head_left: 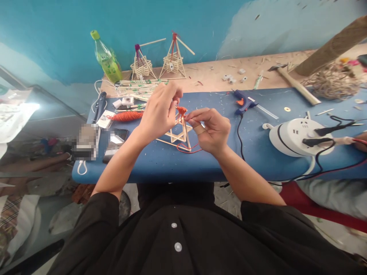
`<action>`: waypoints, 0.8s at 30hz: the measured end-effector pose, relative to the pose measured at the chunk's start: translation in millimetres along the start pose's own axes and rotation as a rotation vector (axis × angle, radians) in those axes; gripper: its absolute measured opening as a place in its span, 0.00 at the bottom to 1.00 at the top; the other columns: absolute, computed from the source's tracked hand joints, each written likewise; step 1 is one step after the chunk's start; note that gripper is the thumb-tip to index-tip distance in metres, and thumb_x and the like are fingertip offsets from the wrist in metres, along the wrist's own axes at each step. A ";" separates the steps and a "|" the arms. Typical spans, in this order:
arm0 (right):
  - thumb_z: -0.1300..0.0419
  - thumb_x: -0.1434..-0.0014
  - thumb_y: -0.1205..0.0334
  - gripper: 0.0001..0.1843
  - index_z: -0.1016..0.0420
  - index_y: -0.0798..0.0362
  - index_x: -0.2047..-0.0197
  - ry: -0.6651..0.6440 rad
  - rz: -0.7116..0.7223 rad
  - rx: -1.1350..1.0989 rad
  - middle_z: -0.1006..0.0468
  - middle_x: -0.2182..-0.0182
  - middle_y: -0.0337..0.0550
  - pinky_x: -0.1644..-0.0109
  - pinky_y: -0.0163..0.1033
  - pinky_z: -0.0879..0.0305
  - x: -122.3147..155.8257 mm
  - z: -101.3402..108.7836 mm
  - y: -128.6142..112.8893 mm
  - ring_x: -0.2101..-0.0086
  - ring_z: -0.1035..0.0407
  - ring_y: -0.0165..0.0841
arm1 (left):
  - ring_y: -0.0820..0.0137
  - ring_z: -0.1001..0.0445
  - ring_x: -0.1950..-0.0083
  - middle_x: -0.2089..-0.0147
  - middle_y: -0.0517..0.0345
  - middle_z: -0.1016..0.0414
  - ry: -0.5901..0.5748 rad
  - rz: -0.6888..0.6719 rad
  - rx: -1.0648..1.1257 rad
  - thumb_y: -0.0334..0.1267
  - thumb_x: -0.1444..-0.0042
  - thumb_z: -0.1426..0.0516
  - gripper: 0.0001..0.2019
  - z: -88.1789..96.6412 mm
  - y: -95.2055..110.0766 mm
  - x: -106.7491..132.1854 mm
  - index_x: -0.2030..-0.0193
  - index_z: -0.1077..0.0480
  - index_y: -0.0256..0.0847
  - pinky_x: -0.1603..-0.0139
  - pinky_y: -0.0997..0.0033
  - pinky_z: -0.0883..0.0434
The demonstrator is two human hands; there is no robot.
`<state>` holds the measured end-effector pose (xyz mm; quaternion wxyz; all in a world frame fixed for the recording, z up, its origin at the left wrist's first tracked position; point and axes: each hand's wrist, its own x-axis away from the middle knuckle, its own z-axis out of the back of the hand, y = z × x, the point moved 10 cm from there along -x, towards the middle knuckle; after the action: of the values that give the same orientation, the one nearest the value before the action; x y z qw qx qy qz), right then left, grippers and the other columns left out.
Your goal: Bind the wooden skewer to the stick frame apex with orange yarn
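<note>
A small pyramid frame of thin wooden sticks [187, 139] stands on the blue table in front of me, with orange yarn [181, 111] wound around its top. My left hand [160, 110] is closed at the upper left of the wrapped tip; what its fingertips hold is hidden. On the other side, my right hand [211, 129] pinches the thin yarn beside the frame's top. A loose loop of that yarn [183, 150] hangs down onto the table by the frame's base. Left of my left hand lies an orange yarn bundle [127, 116].
Two stick pyramids, one purple-tipped [142, 67] and one red-tipped [173, 63], stand by the wall near a green bottle [110, 63]. Rightward are a glue gun [242, 102], a hammer [299, 84] and a white power strip [298, 139] with cords. Another person's hand [360, 141] shows far right.
</note>
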<state>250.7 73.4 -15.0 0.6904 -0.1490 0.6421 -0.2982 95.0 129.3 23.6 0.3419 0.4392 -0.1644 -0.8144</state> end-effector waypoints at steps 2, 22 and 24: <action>0.34 0.31 0.64 0.05 0.26 0.50 0.60 -0.008 -0.009 -0.018 0.13 0.61 0.42 0.52 0.45 0.17 0.5 -1.9 2.5 0.60 0.15 0.35 | 0.53 0.25 0.46 0.55 0.50 0.25 0.023 -0.004 -0.004 0.38 0.32 0.39 0.03 -0.8 -2.7 1.3 0.55 0.29 0.47 0.40 0.47 0.26; 0.34 0.33 0.65 0.19 0.19 0.35 0.42 -0.248 0.577 0.724 0.20 0.62 0.38 0.58 0.42 0.33 11.0 -30.8 -13.7 0.59 0.25 0.34 | 0.67 0.19 0.60 0.61 0.59 0.20 0.047 0.076 0.196 0.32 0.40 0.35 0.13 10.6 7.8 3.1 0.52 0.31 0.48 0.61 0.62 0.22; 0.34 0.32 0.66 0.17 0.19 0.36 0.44 -0.245 0.546 0.724 0.19 0.62 0.39 0.57 0.43 0.34 10.6 -33.5 -14.2 0.58 0.25 0.34 | 0.65 0.17 0.57 0.60 0.58 0.20 0.036 0.101 0.216 0.35 0.39 0.34 0.13 9.2 3.5 3.1 0.50 0.31 0.48 0.59 0.61 0.20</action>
<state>214.9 61.9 -19.5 0.8219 0.2416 0.4263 -0.2905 87.6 124.3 28.8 0.3363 0.4793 -0.2669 -0.7654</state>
